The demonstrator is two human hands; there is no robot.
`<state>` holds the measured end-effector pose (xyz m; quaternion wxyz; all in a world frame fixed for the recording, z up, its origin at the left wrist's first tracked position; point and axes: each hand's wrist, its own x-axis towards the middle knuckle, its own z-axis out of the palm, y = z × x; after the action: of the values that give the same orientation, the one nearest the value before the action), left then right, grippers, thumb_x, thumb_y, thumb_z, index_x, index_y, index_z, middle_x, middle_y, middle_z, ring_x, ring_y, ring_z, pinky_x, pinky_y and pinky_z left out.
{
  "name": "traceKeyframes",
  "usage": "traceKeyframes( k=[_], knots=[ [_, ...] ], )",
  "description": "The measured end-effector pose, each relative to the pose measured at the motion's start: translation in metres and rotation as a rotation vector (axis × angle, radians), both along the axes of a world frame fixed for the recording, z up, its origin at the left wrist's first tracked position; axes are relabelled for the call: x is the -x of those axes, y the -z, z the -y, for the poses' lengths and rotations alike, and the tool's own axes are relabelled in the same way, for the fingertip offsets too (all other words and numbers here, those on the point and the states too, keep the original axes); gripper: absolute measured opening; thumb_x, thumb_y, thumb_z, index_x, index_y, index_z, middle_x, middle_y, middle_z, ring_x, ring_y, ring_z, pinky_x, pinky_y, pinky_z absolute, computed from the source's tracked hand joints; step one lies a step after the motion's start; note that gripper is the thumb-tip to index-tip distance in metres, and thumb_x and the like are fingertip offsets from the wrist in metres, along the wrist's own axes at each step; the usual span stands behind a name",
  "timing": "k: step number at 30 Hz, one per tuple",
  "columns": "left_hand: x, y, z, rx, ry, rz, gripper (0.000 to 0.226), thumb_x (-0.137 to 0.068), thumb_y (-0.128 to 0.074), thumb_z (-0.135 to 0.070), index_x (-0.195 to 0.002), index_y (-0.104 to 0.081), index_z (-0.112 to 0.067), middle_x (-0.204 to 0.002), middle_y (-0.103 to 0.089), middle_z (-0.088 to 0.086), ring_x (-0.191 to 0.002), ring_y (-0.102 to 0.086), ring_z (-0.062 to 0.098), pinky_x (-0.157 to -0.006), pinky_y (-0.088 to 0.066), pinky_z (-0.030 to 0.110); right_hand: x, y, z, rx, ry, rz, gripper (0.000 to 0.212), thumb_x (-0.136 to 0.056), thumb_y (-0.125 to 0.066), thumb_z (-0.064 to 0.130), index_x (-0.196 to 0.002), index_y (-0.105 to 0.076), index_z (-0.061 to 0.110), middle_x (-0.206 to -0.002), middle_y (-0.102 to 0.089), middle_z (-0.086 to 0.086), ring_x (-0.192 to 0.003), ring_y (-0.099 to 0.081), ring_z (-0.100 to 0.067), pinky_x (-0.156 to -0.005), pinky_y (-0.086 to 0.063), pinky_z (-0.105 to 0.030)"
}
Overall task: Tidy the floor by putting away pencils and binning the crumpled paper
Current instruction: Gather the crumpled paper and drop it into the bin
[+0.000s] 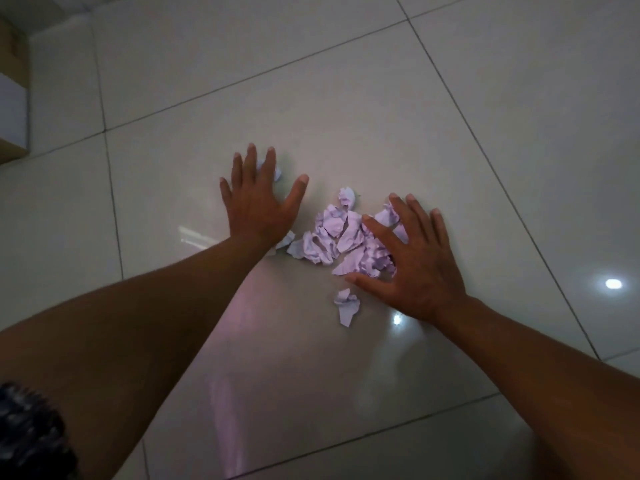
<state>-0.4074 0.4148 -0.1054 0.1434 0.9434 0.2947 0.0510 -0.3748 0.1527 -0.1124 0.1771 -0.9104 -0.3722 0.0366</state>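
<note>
Head view. Dim light; colours washed to a purplish cast. Left hand lay flat, fingers straight and spread, over a paper scrap that showed only between and beside the fingers; most of it was hidden. A second scrap peeked out at the left wrist, partly covered. Right hand was spread too, fingers straight and apart, resting across the right side of the main paper pile; how far the pile ran beneath the palm could not be told. Neither hand gripped anything.

The pile sat between the two hands on the tiled floor, the pieces pressed together and hard to separate by eye, so no sure count. One loose scrap lay apart, just near of the right thumb. No pencil could be made out.

Edges: a box cut off at the upper left frame edge, well apart from the hands. Dark patterned cloth at lower left, cut off. Both forearms ran out of frame at the bottom. Open tile lay beyond the hands and to the right. Two hands, one pile, three stray scraps.
</note>
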Motion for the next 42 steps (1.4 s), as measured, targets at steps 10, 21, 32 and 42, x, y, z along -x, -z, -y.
traceKeyframes(
  k=[10,21,32,42],
  knots=[
    [0.043,0.001,0.013,0.055,0.349,0.257,0.055,-0.099,-0.043,-0.05,-0.139,-0.055,-0.013,-0.142,-0.052,0.015,-0.132,-0.048,0.03,-0.106,-0.043,0.049,0.01,-0.009,-0.001,-0.033,-0.164,0.145,0.096,-0.072,-0.05,0.085,-0.146,-0.045,0.024,-0.159,-0.028,-0.011,-0.149,-0.019,-0.031,-0.113,-0.014,-0.066],
    [0.083,0.001,-0.001,0.004,0.483,-0.05,0.121,-0.066,-0.041,-0.097,-0.16,-0.013,-0.026,-0.168,-0.004,0.005,-0.155,-0.002,0.024,-0.124,-0.009,0.052,-0.002,-0.012,-0.009,0.091,-0.018,0.079,0.098,-0.071,-0.041,0.09,-0.15,-0.035,0.033,-0.163,-0.014,-0.009,-0.151,-0.009,-0.03,-0.117,-0.012,-0.061],
    [0.032,0.0,0.003,0.025,0.548,0.017,0.109,-0.074,-0.035,-0.093,-0.159,-0.014,-0.029,-0.169,-0.005,0.002,-0.155,0.0,0.024,-0.122,-0.009,0.058,-0.02,-0.016,-0.026,0.107,-0.198,0.067,0.111,-0.067,-0.038,0.095,-0.155,-0.021,0.029,-0.164,-0.01,-0.006,-0.151,-0.007,-0.028,-0.119,-0.009,-0.058],
    [0.039,0.006,0.016,0.134,0.647,0.177,0.086,-0.084,-0.053,-0.074,-0.15,-0.043,-0.019,-0.156,-0.04,0.008,-0.147,-0.032,0.027,-0.116,-0.032,0.053,-0.019,-0.007,-0.016,-0.054,-0.202,0.083,0.091,-0.079,-0.046,0.081,-0.147,-0.04,0.022,-0.156,-0.035,-0.007,-0.145,-0.029,-0.027,-0.118,-0.021,-0.052]
  ],
)
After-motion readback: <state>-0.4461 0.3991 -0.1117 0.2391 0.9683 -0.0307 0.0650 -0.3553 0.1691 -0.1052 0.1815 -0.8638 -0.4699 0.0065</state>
